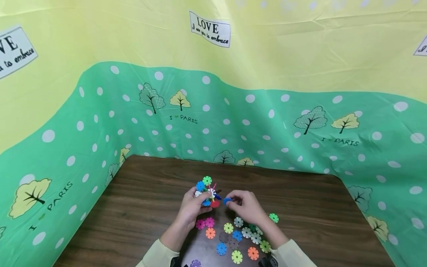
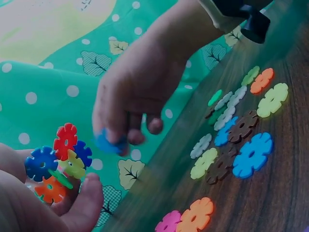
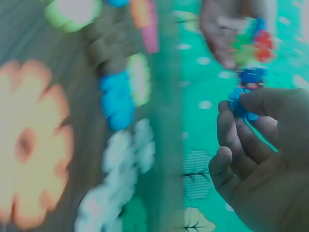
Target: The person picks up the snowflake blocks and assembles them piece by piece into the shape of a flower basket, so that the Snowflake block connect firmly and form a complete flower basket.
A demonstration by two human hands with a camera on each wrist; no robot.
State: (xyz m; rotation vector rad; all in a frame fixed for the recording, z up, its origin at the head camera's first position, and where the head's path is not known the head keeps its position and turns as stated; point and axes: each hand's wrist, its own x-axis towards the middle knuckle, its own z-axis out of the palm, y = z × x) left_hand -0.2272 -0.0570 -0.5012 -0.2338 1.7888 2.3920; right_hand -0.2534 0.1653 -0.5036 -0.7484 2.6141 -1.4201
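Note:
My left hand [image 1: 191, 208] grips a cluster of interlocked plastic snowflake discs [image 1: 212, 193] above the table. Red, blue, green, white and other colours jut out of it at different angles; part of the cluster is hidden behind the fingers. Just to the right, my right hand [image 1: 249, 207] pinches a single blue snowflake disc [image 3: 236, 102] between thumb and fingertips. In the left wrist view that blue disc [image 2: 110, 143] is blurred and stands apart from the cluster [image 2: 62, 166]. The other right-hand fingers curl loosely below it.
Loose discs lie on the brown wooden table [image 1: 133, 207] in front of and under the right forearm, among them an orange disc [image 1: 253, 253], a blue disc [image 1: 221, 249] and a pink disc [image 1: 209, 222]. A green and yellow printed curtain [image 1: 200, 141] hangs behind the table.

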